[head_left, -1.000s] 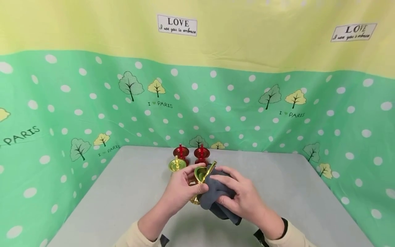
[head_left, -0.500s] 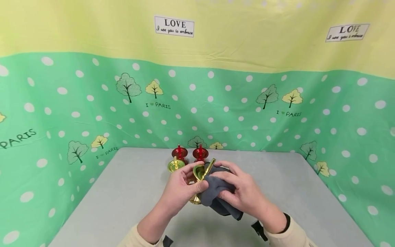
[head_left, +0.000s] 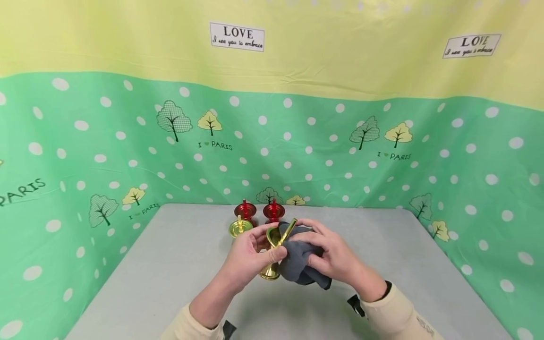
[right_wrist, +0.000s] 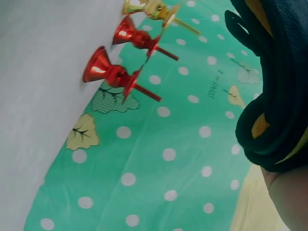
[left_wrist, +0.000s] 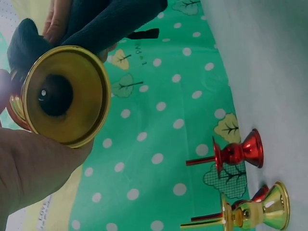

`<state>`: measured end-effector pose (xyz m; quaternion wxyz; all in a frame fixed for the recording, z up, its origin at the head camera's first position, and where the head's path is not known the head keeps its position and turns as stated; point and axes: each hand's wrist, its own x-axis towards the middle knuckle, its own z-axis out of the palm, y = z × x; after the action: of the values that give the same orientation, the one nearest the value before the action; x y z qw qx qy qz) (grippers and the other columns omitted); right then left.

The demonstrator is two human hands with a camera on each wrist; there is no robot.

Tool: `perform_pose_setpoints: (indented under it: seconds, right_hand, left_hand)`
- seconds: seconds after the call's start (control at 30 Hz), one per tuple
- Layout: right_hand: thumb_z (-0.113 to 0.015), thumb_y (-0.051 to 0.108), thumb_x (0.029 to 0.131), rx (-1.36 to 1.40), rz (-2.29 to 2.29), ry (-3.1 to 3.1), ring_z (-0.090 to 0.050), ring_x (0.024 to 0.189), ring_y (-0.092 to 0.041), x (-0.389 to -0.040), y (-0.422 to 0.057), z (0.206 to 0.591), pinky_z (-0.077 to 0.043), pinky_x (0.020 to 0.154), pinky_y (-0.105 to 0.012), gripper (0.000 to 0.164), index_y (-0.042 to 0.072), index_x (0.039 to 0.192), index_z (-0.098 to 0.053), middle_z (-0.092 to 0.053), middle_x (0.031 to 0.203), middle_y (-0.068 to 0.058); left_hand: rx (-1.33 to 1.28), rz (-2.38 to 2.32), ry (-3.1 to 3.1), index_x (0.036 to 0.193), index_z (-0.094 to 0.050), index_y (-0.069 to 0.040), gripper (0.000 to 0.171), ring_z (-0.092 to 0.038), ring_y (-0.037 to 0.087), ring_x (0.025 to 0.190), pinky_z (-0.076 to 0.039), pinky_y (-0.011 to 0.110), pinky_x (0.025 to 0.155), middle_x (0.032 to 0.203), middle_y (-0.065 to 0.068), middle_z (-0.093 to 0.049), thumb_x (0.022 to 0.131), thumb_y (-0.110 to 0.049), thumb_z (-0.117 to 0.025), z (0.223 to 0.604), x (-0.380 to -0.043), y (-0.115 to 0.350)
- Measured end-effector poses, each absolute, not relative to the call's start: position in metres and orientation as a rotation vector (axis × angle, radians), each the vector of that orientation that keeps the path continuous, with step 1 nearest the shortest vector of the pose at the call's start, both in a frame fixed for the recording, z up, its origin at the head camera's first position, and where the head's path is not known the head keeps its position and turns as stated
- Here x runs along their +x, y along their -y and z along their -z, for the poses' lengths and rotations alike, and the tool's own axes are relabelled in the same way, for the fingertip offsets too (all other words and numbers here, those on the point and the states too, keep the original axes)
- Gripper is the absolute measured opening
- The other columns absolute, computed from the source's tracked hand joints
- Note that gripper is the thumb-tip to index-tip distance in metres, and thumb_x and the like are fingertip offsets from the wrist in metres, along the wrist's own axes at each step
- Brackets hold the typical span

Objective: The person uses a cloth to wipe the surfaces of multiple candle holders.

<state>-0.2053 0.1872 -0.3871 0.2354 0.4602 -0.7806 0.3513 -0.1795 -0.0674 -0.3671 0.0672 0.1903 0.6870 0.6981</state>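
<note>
1. L hand (head_left: 250, 258): fingers clamped round held gold holder (head_left: 274, 234); thumb on near side, others behind.
2. Held gold holder: lifted off counter (head_left: 178, 264), btwn both hands, low center of head view. Tilted, spike pointing up & to R, wide foot at bottom.
3. L wrist cam: its hollow foot faces lens; round rim, dk spot inside.
4. R hand (head_left: 337, 257): fingers clamped on dk gray cloth (head_left: 301, 257), thumb on near side, others over top. Cloth bunched, loose folds hang below.
5. Cloth touches R side of held gold holder, covering part of it in head view.
6. Other gold holder (head_left: 240, 227): upright on counter just beyond L hand, which hides its lower part in head view.
7. L red holder (head_left: 245, 210) & R red holder (head_left: 274, 212): upright near back edge, side by side, apart; L one just behind other gold holder.
8. Backdrop (head_left: 255, 127): green w/ white dots, trees, "PARIS" txt; yellow up top w/ 2 "LOVE" labels.
9. Cream sleeves (head_left: 388, 309); blk band at R wrist.
</note>
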Motion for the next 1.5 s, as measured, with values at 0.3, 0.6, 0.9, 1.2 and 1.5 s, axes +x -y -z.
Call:
perform_pose_setpoints:
  seconds: [0.3, 0.6, 0.9, 1.2, 1.5]
  right_hand:
    - [-0.074, -0.007, 0.084, 1.294, -0.957, 2.056, -0.066, 0.132, -0.033, -0.213, -0.188, 0.393, -0.063, 0.095, -0.036, 0.047, 0.018, 0.123, -0.075, -0.065, 0.141, -0.022]
    - [-0.062, 0.025, 0.106, 1.089, -0.659, 1.855, -0.078, 0.092, -0.029, -0.208, -0.168, 0.392, -0.065, 0.075, -0.039, 0.021, 0.017, 0.117, -0.077, -0.07, 0.133, -0.017]
    - [-0.06, 0.051, 0.108, 0.838, -0.459, 1.918, -0.078, 0.088, -0.033, -0.204, -0.15, 0.399, -0.065, 0.073, -0.047, 0.034, 0.022, 0.118, -0.077, -0.071, 0.133, -0.015]
    - [-0.06, 0.05, 0.108, 0.941, -0.517, 1.974, -0.077, 0.1, -0.034, -0.208, -0.16, 0.403, -0.065, 0.081, -0.049, 0.033, 0.025, 0.122, -0.076, -0.068, 0.135, -0.017]
    - [-0.058, 0.052, 0.107, 1.146, -0.599, 1.959, -0.076, 0.103, -0.034, -0.22, -0.176, 0.404, -0.065, 0.079, -0.048, 0.036, 0.024, 0.122, -0.075, -0.064, 0.139, -0.02]
  left_hand:
    - [0.721, -2.006, -2.03, 0.155, -0.051, 0.002, 0.084, -0.073, 0.026, 0.118, -0.063, 0.031, 0.093, 0.138, 0.024, -0.07, 0.094, -0.045, -0.083, 0.367, -0.188, 0.076]
    - [0.593, -1.877, -2.346, 0.147, -0.066, -0.013, 0.084, -0.064, 0.023, 0.119, -0.056, 0.026, 0.079, 0.124, 0.011, -0.076, 0.088, -0.073, -0.07, 0.379, -0.206, 0.072]
    - [0.579, -2.015, -2.203, 0.148, -0.062, -0.012, 0.056, -0.067, 0.02, 0.112, -0.059, 0.026, 0.09, 0.131, 0.014, -0.072, 0.101, -0.041, -0.073, 0.386, -0.21, 0.07]
    - [0.655, -2.023, -2.156, 0.145, -0.062, -0.003, 0.055, -0.067, 0.018, 0.11, -0.058, 0.025, 0.09, 0.128, 0.019, -0.07, 0.102, -0.035, -0.074, 0.388, -0.212, 0.077]
    - [0.786, -1.944, -2.044, 0.147, -0.06, 0.0, 0.056, -0.067, 0.019, 0.113, -0.06, 0.027, 0.094, 0.131, 0.016, -0.07, 0.105, -0.036, -0.07, 0.387, -0.211, 0.085]
